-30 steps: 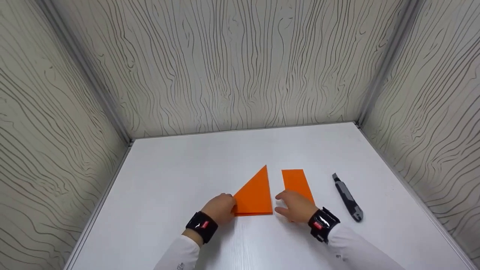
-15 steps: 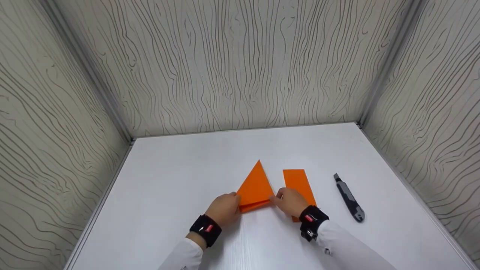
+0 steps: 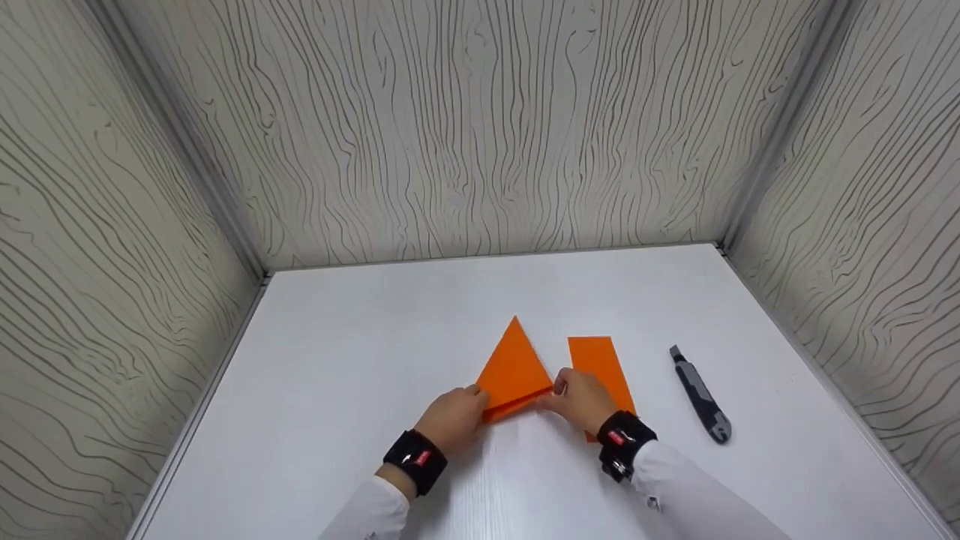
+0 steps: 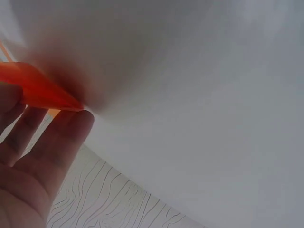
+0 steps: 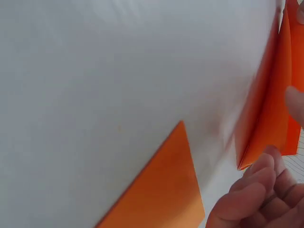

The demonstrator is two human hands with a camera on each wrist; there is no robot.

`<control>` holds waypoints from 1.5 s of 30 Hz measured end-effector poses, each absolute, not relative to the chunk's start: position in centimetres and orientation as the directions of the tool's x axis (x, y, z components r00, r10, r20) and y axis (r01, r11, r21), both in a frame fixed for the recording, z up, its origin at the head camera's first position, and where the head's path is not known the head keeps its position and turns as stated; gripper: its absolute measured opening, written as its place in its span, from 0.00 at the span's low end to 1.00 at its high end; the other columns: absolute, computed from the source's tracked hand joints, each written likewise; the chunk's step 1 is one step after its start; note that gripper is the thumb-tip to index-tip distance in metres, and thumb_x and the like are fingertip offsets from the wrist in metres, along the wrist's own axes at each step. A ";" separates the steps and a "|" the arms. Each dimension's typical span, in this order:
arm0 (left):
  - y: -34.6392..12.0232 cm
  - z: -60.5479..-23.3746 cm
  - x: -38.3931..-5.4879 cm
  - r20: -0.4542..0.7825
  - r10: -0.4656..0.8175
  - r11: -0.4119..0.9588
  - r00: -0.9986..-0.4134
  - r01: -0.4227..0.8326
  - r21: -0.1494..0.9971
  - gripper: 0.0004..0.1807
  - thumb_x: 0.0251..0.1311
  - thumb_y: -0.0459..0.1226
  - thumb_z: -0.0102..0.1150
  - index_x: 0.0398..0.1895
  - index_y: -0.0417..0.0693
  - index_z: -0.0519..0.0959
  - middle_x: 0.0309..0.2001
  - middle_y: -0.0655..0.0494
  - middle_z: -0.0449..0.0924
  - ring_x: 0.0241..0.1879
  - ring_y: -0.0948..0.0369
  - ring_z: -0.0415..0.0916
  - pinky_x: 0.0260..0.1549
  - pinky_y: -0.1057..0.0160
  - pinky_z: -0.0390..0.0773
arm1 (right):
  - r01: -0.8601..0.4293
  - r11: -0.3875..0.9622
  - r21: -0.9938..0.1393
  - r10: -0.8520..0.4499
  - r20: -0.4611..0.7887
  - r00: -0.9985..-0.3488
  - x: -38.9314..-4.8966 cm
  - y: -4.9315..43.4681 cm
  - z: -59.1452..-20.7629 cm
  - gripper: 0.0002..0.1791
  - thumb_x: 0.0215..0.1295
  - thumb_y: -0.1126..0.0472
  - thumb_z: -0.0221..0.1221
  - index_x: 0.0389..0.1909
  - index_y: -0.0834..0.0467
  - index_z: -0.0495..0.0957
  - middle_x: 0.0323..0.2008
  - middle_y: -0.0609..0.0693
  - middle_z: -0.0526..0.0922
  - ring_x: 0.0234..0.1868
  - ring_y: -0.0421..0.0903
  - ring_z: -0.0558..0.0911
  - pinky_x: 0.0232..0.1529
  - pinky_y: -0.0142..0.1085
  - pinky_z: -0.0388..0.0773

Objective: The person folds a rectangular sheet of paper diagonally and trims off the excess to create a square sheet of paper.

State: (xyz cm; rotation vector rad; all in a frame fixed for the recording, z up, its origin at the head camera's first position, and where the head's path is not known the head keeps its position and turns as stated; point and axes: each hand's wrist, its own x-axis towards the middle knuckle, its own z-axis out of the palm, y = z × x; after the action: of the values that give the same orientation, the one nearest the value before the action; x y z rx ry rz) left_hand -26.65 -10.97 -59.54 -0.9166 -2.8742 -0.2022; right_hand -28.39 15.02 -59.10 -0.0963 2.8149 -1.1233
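Observation:
A sheet of orange paper (image 3: 514, 364), folded into a triangle with its point away from me, lies on the white table. My left hand (image 3: 454, 416) pinches its lower left corner; in the left wrist view the fingers (image 4: 61, 137) and thumb close on the orange layers (image 4: 38, 88). At the lower right corner my right hand (image 3: 581, 399) holds the edge between curled fingers and thumb. In the right wrist view the near edge gapes, so the paper's layers (image 5: 273, 102) stand apart. Beneath the right hand lies an orange paper strip (image 3: 596, 358), partly covered.
To the right of the strip, a grey and black utility knife (image 3: 701, 397) lies on the table (image 3: 360, 337) with a short bit of blade showing. Wood-patterned panels (image 3: 465, 135) stand behind and at both sides.
My right hand has moved left and taken hold of the triangle's right corner. The triangle has turned counterclockwise, and its near edge has lifted and parted. My left hand keeps its grip.

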 end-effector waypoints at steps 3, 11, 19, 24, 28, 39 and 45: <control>-10.8 -59.7 -26.5 0.156 0.593 0.788 -0.790 0.609 0.093 0.03 0.70 0.34 0.70 0.41 0.48 0.84 0.35 0.55 0.80 0.30 0.59 0.75 0.35 0.66 0.81 | 0.000 0.733 -0.680 -0.081 -0.087 -0.993 -28.3 15.2 -59.2 0.17 0.67 0.53 0.75 0.37 0.58 0.78 0.24 0.49 0.70 0.27 0.48 0.73 0.29 0.37 0.68; -10.4 -59.6 -26.2 0.154 0.650 0.743 -0.744 0.665 0.077 0.04 0.69 0.34 0.71 0.44 0.51 0.87 0.39 0.55 0.83 0.35 0.60 0.76 0.39 0.68 0.81 | 0.068 0.675 -0.735 -0.069 -0.155 -0.986 -28.5 15.6 -58.9 0.09 0.67 0.67 0.70 0.35 0.59 0.77 0.28 0.51 0.76 0.30 0.48 0.76 0.32 0.36 0.72; -10.1 -59.3 -26.0 0.136 0.653 0.743 -0.745 0.665 0.076 0.04 0.69 0.36 0.71 0.43 0.52 0.85 0.37 0.56 0.80 0.33 0.60 0.74 0.38 0.67 0.81 | 0.200 0.459 -0.865 -0.069 -0.260 -0.963 -28.9 15.8 -58.4 0.16 0.79 0.59 0.51 0.46 0.68 0.82 0.29 0.54 0.83 0.25 0.46 0.79 0.27 0.32 0.76; -9.7 -59.5 -26.2 0.102 0.659 0.742 -0.746 0.666 0.076 0.04 0.73 0.37 0.69 0.46 0.54 0.87 0.38 0.58 0.80 0.34 0.61 0.73 0.39 0.68 0.80 | 0.279 0.332 -0.901 -0.097 -0.327 -0.940 -28.9 15.8 -57.9 0.23 0.84 0.48 0.53 0.51 0.68 0.79 0.28 0.56 0.87 0.21 0.45 0.82 0.27 0.33 0.81; -9.4 -59.4 -26.2 0.085 0.662 0.740 -0.744 0.668 0.080 0.03 0.74 0.37 0.67 0.47 0.54 0.86 0.38 0.59 0.79 0.34 0.61 0.74 0.39 0.68 0.80 | 0.285 0.328 -0.901 -0.116 -0.338 -0.934 -28.8 15.7 -58.0 0.15 0.79 0.59 0.61 0.53 0.68 0.76 0.31 0.57 0.88 0.22 0.45 0.85 0.29 0.33 0.84; -10.0 -59.9 -26.5 0.177 0.611 0.771 -0.772 0.630 0.087 0.04 0.71 0.35 0.68 0.39 0.51 0.81 0.35 0.57 0.79 0.29 0.61 0.74 0.34 0.68 0.79 | 0.292 0.264 -0.919 -0.160 -0.340 -0.927 -28.7 16.1 -58.5 0.18 0.78 0.62 0.63 0.59 0.72 0.76 0.50 0.61 0.88 0.39 0.51 0.91 0.47 0.45 0.92; -10.4 -60.4 -26.6 0.203 0.532 0.822 -0.822 0.559 0.108 0.06 0.75 0.41 0.66 0.40 0.49 0.82 0.30 0.57 0.76 0.26 0.61 0.69 0.32 0.67 0.78 | 0.288 0.153 -0.945 -0.233 -0.317 -0.919 -28.5 16.4 -58.3 0.16 0.78 0.65 0.60 0.56 0.72 0.73 0.54 0.64 0.85 0.47 0.54 0.91 0.56 0.50 0.89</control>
State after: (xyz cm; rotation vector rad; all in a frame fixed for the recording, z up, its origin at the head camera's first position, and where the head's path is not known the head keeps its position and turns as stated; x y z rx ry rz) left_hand -26.57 -10.45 -60.45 -0.8567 -2.8411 -0.2431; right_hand -28.54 16.39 -58.29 0.0527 2.0474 -1.8186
